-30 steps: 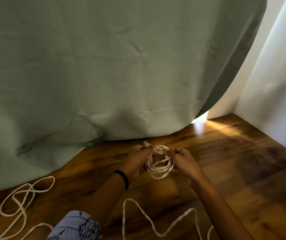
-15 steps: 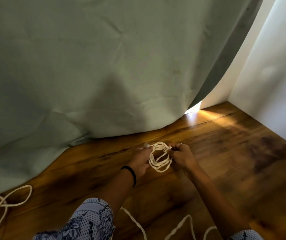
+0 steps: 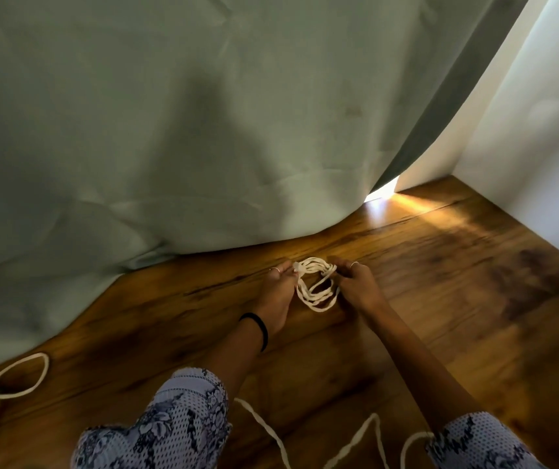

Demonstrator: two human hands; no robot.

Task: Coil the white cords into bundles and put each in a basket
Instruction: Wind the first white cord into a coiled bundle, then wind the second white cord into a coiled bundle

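Room: a wooden floor [image 3: 440,299] in a corner, a grey-green curtain [image 3: 169,130] pooling onto it at the back, a white wall [image 3: 542,147] at the right.
Loose cord, far left: a second white cord [image 3: 10,384] lies in slack loops on the floor, well apart from the hands and not yet coiled.
Left hand: the left hand [image 3: 276,292], a black band [image 3: 257,328] on its wrist, pinches the left side of the coil with curled fingers [image 3: 279,270].
Coil: the cord bundle [image 3: 317,286], several loops of white cord, is held between both hands just above the floor.
Right hand: the right hand [image 3: 356,286] grips the coil's right side, fingers curled in; exactly which strand they hold I cannot tell.
Tail: a trailing cord [image 3: 356,438] snakes over the floor near the knees; it probably belongs to this coil.
Doing it well: keep the left pinch firm so the loops stay even, and feed the tail in turn by turn without slack.
Basket: none in view.
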